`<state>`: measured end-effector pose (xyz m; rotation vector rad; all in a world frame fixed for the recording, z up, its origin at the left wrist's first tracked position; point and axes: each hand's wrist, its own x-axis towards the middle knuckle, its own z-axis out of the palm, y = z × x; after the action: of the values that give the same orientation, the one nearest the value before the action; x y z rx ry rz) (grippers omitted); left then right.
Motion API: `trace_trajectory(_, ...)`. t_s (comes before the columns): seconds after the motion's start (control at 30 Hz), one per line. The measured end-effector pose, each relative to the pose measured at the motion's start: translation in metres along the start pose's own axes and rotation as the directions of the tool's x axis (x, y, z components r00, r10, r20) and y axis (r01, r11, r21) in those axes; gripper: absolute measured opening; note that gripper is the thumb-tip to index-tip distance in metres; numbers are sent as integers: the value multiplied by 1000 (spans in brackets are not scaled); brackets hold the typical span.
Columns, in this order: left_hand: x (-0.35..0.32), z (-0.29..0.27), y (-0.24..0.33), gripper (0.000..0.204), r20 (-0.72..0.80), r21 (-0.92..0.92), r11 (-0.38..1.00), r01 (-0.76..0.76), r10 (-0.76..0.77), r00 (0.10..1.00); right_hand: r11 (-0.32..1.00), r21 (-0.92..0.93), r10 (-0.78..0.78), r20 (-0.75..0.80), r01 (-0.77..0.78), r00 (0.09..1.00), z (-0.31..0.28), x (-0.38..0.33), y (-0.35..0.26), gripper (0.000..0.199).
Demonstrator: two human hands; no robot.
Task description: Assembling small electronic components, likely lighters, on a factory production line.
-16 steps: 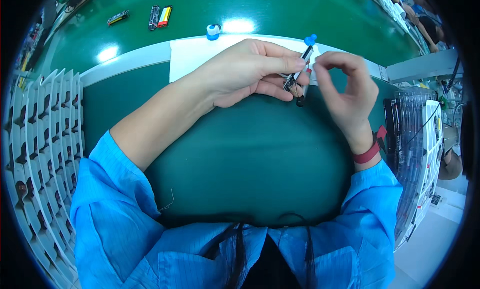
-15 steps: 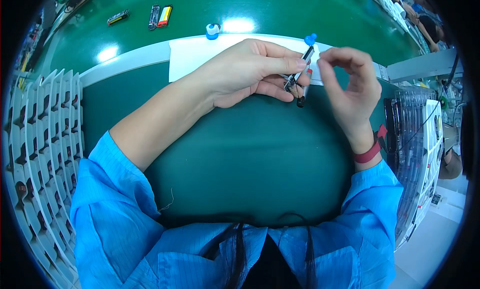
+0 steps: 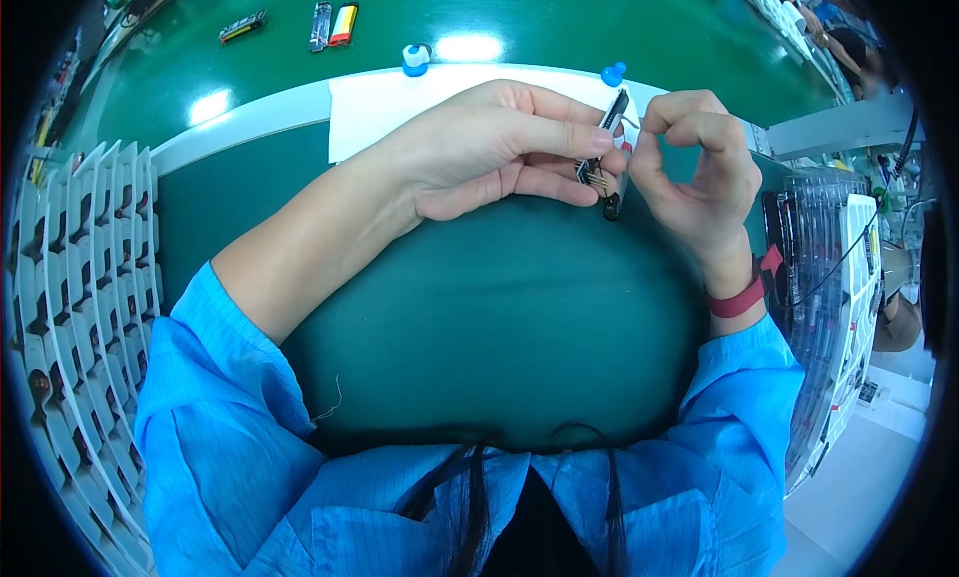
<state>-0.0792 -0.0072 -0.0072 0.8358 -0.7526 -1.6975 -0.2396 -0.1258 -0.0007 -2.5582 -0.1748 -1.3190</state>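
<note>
My left hand [image 3: 499,142] is closed around a small narrow electronic assembly [image 3: 616,109], held tilted between thumb and fingers. Thin wires and a dark rounded end piece [image 3: 611,206] show at its lower end, and a small red part sits beside it. Right next to the assembly, my right hand [image 3: 704,167] has thumb and forefinger bent into a pinch. A thin pale strand or strip shows by those fingertips, but what they hold, if anything, is too small to make out. Both hands are above the near edge of a white sheet [image 3: 370,107].
A blue-and-white small bottle [image 3: 416,60] and a blue knob-like piece [image 3: 613,73] stand behind the sheet. Further back lie several small assemblies [image 3: 331,25] on the green surface. White slotted racks [image 3: 90,327] stand at left, stacked clear trays [image 3: 824,307] at right. Other people show top right.
The right hand's fingertips have drawn in closer to the assembly and curled tighter. The assembly has turned slightly in the left hand, showing more of its wires. The whole view has shifted a little.
</note>
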Motion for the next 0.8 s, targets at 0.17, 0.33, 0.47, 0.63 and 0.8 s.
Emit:
trace_trajectory(0.17, 0, -8, 0, 26, 31, 6, 1000, -30, 30, 999, 983, 156, 98, 29, -101, 995, -7, -2, 1, 27)
trace_trajectory(0.33, 2, -7, 11, 31, 78, 2, 998, -61, 61, 995, 664, -693, 366, -27, -281, 930, -31, -18, 91, 24)
trace_trajectory(0.47, 0, -15, 8, 34, 77, -56, 994, -91, 95, 992, 268, 462, 725, 481, -845, 493, -10, 1, 30, 34)
trace_trajectory(0.63, -2, -15, 9, 38, 26, -66, 991, -119, 120, 992, -99, 749, 695, 524, -656, 493, 5, 3, -10, 41)
trace_trajectory(0.8, 2, -19, 4, 42, 67, -80, 991, -104, 110, 992, -48, 799, 646, 482, -599, 592, -1, -7, -1, 43)
